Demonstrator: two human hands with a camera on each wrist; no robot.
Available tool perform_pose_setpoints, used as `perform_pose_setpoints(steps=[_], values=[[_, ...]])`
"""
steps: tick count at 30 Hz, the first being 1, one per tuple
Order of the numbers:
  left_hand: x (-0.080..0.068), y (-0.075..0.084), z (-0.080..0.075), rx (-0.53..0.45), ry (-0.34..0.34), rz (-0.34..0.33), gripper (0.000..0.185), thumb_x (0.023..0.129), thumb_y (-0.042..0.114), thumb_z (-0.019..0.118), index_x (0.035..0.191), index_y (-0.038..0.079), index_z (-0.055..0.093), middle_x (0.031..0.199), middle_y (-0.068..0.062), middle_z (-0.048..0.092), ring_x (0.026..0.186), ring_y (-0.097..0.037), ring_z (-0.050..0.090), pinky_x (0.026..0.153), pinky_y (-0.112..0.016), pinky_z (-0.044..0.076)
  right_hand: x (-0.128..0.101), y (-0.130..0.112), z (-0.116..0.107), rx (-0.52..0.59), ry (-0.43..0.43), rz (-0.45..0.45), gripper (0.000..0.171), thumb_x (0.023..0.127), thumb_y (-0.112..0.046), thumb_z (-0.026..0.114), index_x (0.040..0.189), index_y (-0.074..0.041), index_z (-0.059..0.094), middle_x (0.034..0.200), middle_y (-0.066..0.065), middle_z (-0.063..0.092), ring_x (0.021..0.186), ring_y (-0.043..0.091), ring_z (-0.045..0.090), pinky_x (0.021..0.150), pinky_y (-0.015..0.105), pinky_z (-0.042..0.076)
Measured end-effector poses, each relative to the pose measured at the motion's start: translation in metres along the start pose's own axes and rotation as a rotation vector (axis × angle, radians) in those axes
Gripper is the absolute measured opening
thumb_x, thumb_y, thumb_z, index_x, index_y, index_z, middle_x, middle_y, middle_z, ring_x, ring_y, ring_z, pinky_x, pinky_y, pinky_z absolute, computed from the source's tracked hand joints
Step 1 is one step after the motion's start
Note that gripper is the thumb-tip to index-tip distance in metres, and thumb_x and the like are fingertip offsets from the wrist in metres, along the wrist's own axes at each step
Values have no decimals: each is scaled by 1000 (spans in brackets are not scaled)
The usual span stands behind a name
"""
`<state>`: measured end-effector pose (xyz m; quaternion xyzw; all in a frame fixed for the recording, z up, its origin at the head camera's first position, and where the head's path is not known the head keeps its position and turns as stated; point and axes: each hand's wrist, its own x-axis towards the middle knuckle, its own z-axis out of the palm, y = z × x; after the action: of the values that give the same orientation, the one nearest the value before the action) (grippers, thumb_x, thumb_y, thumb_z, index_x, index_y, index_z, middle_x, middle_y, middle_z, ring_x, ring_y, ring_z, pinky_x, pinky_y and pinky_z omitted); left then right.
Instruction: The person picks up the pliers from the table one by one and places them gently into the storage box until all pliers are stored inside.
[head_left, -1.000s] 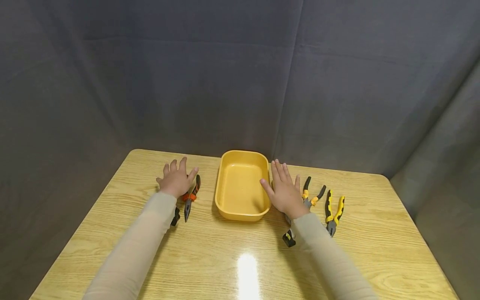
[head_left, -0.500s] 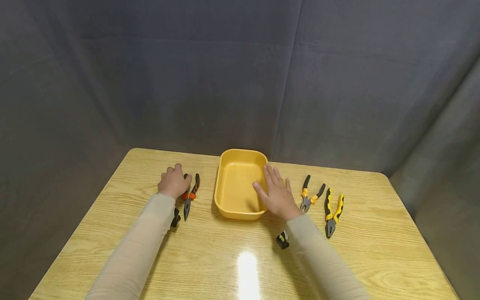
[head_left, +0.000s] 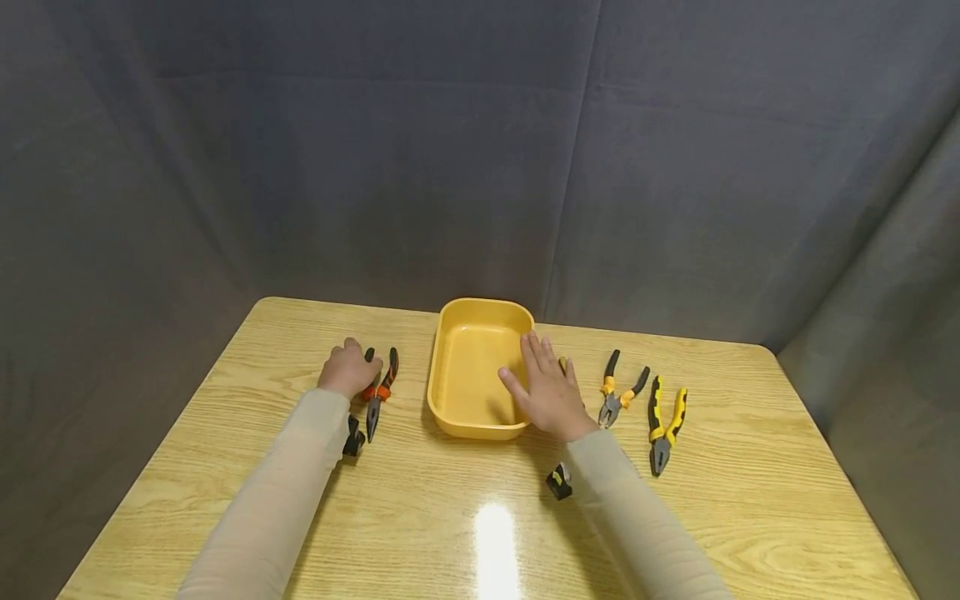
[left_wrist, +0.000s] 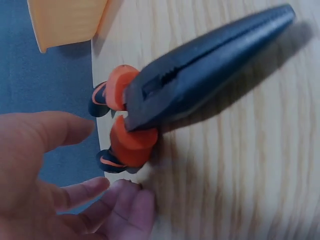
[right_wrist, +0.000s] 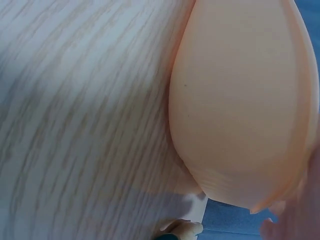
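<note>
Needle-nose pliers (head_left: 374, 410) with orange-and-black handles lie on the left of the table, jaws toward the person. My left hand (head_left: 349, 368) is at their left handle. In the left wrist view its thumb and fingers stand on either side of the handles, with a gap left between. A yellow plastic tub (head_left: 480, 432) stands at the middle of the table's far side. My right hand (head_left: 551, 396), fingers straight, lies over the tub's right rim, and in the right wrist view it shows at the tub's edge.
To the right lie pliers with orange-and-black handles (head_left: 612, 407) and pliers with yellow-and-black handles (head_left: 662, 446). A small yellow end (head_left: 562, 363) peeks out behind my right hand. Grey curtains (head_left: 450, 167) hang behind the wooden table (head_left: 420, 517).
My left hand has lowered toward the needle-nose pliers, and its spread fingers have drawn in. My right hand has moved left onto the tub's rim, uncovering the orange-and-black pliers on the right.
</note>
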<state>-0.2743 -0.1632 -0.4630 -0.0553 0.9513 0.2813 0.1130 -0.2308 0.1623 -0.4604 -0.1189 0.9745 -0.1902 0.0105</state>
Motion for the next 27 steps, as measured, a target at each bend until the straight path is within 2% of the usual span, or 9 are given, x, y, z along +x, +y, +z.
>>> perform_pose_setpoints(steps=[6,15,22,27], values=[[1,1,2,-23,-9,-4,73,105,29,50,151,-17,17,137,-44,38,110,-52,56,87,-56,49,1,1,2,4,-3,4,83,105,-64,23,163,-6,8,170,11,4,156,31,3,120,64,6],[3,4,8,-26,-46,-41,78,103,33,55,148,-21,18,139,-45,35,112,-53,55,90,-56,50,2,3,5,27,22,20,82,107,-59,30,162,-1,11,170,14,6,156,35,6,119,65,7],[6,3,13,5,16,-72,70,102,28,58,139,-23,28,125,-42,44,98,-46,61,78,-50,55,1,1,6,13,3,39,87,105,-63,25,162,0,7,170,14,2,156,33,4,121,62,7],[6,4,13,8,51,-76,61,104,23,56,134,-25,34,123,-42,49,104,-48,60,81,-51,55,1,-2,5,6,-8,49,86,106,-62,27,162,0,7,170,13,2,156,32,4,121,60,7]])
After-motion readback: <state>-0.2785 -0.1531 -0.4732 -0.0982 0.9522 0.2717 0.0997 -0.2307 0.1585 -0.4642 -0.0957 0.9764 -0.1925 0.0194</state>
